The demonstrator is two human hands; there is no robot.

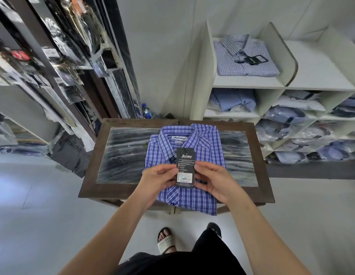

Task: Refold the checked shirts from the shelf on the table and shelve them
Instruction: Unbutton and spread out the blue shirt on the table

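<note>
Pinching a black hang tag [185, 165] by its two long edges, the left hand [159, 180] and the right hand [213, 182] hold it between them with fingers curled, just above the shirt. The tag shows the word "BLENTINO" and a white barcode sticker on its lower half. Below the hands lies the blue checked shirt [202, 147], folded, its collar pointing away from the person and its near end hanging a little over the near edge of the table [89, 187]. The table has a dark wooden frame around a dark streaked top. Behind its far edge stands a blue water bottle [146, 111]. To the right stands a white shelf [200, 86]; in its top left compartment rests a pale checked shirt [246, 62], folded, with its own black tag on it. The lower compartments hold shirts in clear bags. On the left hang plastic-wrapped garments [59, 62].
</note>
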